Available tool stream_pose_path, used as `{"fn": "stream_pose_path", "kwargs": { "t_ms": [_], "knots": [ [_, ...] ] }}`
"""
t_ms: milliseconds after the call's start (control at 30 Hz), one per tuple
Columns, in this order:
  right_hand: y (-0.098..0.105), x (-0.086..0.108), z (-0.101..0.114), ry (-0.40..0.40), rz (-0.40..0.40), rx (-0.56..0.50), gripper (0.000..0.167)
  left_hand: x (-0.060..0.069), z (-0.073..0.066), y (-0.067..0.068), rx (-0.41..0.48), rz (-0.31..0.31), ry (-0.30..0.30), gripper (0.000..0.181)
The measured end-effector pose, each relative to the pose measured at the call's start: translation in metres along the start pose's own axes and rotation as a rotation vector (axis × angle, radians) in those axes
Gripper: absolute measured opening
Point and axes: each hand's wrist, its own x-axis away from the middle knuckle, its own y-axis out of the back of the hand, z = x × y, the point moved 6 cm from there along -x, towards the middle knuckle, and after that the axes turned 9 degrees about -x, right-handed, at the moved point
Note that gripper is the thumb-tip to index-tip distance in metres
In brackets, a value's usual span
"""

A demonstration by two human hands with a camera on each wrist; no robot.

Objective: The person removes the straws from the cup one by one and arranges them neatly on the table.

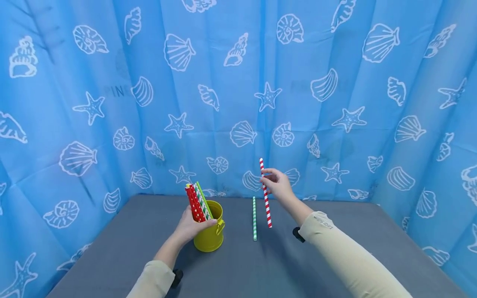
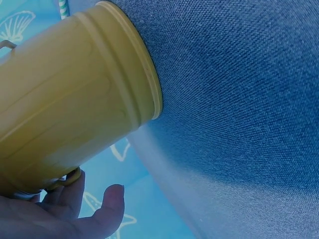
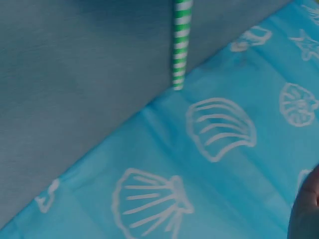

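My left hand (image 1: 193,225) grips the yellow bucket (image 1: 208,241) at its upper left side, with the thumb across the front near the rim. Paper straws (image 1: 197,203) lean left out of the bucket: red with pale dots, white with green marks, and lime green. In the left wrist view, fingers (image 2: 75,196) are at the bucket's side ring. My right hand (image 1: 277,184) pinches a red-and-white striped straw (image 1: 266,198) near its upper part, held nearly upright above the table. To its left, a green-and-white striped straw (image 1: 254,219) lies on the table, pointing away from me.
The grey cloth-covered table (image 1: 320,256) meets a blue curtain (image 1: 238,95) printed with white shells and starfish along its back and sides. A small handle (image 1: 220,226) sticks out on the bucket's right side.
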Motion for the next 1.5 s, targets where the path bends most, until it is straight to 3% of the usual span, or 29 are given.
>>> {"fn": "stream_pose_path", "kwargs": {
  "t_ms": [167, 233, 633, 967, 1133, 1500],
  "knots": [
    [0.007, 0.003, -0.019, -0.018, 0.132, 0.109, 0.045, 0.0, -0.001, 0.0, 0.005, -0.002, -0.006, 0.094],
    [0.01, 0.003, -0.028, -0.032, 0.149, 0.124, 0.049, 0.001, -0.002, 0.0, 0.008, -0.002, -0.011, 0.094],
    [0.024, 0.0, -0.073, -0.101, 0.177, 0.256, 0.055, 0.003, -0.001, 0.001, 0.018, 0.005, 0.008, 0.095],
    [0.021, -0.003, -0.1, -0.118, 0.257, 0.199, 0.056, 0.002, 0.001, 0.0, 0.012, -0.004, 0.023, 0.095],
    [0.021, -0.006, -0.112, -0.12, 0.279, 0.225, 0.056, 0.001, 0.002, -0.002, 0.016, -0.007, 0.019, 0.093],
    [0.017, -0.019, -0.134, -0.213, 0.282, 0.282, 0.053, 0.004, -0.004, 0.002, 0.021, -0.001, 0.014, 0.094]
  ]
}}
